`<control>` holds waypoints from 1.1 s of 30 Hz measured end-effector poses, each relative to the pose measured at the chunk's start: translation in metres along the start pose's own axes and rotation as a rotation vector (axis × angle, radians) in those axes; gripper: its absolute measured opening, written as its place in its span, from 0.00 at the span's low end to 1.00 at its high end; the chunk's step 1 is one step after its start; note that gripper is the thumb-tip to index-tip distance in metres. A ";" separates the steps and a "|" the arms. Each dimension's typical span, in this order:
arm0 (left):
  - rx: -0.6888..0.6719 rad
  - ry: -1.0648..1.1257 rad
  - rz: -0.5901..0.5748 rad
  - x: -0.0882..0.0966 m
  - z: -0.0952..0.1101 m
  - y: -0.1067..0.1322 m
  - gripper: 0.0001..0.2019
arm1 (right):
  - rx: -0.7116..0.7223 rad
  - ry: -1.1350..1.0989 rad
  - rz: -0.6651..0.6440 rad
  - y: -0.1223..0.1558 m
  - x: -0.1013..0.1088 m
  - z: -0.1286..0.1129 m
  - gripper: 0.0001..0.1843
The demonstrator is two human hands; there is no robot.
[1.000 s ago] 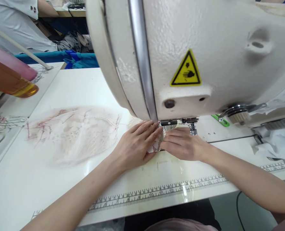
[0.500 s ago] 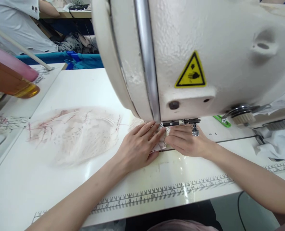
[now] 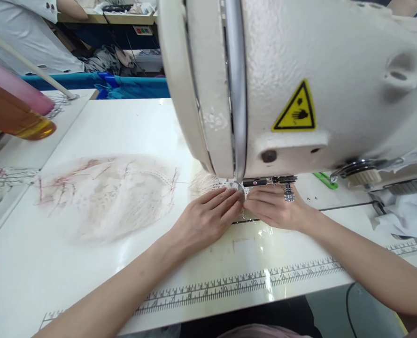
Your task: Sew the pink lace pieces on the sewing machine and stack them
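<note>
My left hand point(image 3: 208, 213) lies flat on the table, fingers stretched toward the needle area and resting on a pale lace piece point(image 3: 205, 182). Just to the right, my right hand point(image 3: 277, 206) is closed, its fingers curled at the edge of the lace. Both hands almost touch under the white sewing machine head point(image 3: 282, 51). A black-and-silver fitting point(image 3: 265, 181) on the machine sits over the right fingers. Most of the lace is hidden beneath the hands and the machine.
A sheer lace piece with reddish threads point(image 3: 124, 202) lies on the left of the white table. Bottles of amber liquid point(image 3: 18, 112) and pink point(image 3: 25, 89) stand far left. Green snips point(image 3: 325, 180) and white cloth point(image 3: 405, 218) are right. A person in white point(image 3: 21, 37) is behind.
The machine appears further right as the view shifts. My left fingers have drawn closer together and the thumb is tucked out of sight; the lace under them has shifted. My right hand stays nearly still.
</note>
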State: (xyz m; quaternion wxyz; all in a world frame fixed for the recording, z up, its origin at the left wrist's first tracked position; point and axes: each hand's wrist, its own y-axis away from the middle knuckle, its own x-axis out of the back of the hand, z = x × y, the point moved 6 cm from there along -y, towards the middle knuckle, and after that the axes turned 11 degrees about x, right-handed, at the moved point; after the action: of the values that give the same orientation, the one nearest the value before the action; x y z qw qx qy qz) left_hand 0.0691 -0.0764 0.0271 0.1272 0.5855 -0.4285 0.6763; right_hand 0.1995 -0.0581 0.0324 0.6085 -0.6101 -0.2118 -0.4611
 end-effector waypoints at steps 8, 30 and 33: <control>0.047 0.020 0.004 0.002 -0.009 -0.001 0.12 | -0.038 -0.117 -0.093 0.004 -0.016 -0.005 0.12; 0.145 -0.049 -0.059 -0.005 -0.015 -0.003 0.11 | -0.168 -0.180 -0.114 0.007 -0.022 0.007 0.13; 0.155 -0.051 -0.078 -0.007 -0.015 -0.003 0.12 | -0.188 -0.112 -0.099 0.007 -0.016 0.007 0.12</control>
State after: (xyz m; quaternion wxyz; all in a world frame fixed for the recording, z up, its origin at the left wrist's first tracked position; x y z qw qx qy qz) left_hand 0.0627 -0.0613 0.0232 0.0968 0.6267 -0.3546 0.6871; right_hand 0.1996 -0.0477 0.0163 0.5124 -0.6780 -0.2313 -0.4735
